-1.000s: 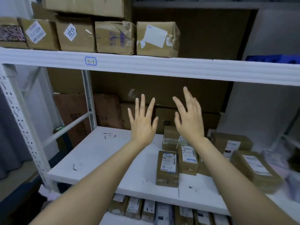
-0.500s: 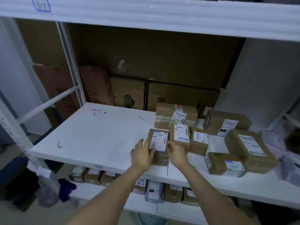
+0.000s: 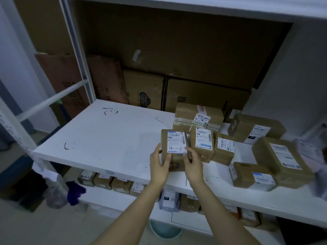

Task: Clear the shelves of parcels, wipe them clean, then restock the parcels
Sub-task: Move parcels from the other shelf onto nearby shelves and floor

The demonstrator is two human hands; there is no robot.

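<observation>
Both hands are closed on the small parcel marked "4-3" (image 3: 175,145). Your left hand (image 3: 159,167) wraps its near left corner, and your right hand (image 3: 193,165) pinches the near right edge by the label. The parcel is at the front of the middle shelf (image 3: 106,138), near end tipped up toward you. Can't tell if the far end is off the board.

Looks like a clearing pickup. Lift straight up before pulling back so it doesn't drag.

The next parcel (image 3: 203,145) sits tight against the right of your grip, touching or nearly. Keep your right fingers on your own box and don't hook the neighbour. A taped box (image 3: 198,115) stands just beyond.

Left of the grip the board is bare, so swing out that way. The shelf's front lip is under your wrists. The upper shelf (image 3: 212,7) is well above, so headroom shouldn't limit you.
</observation>
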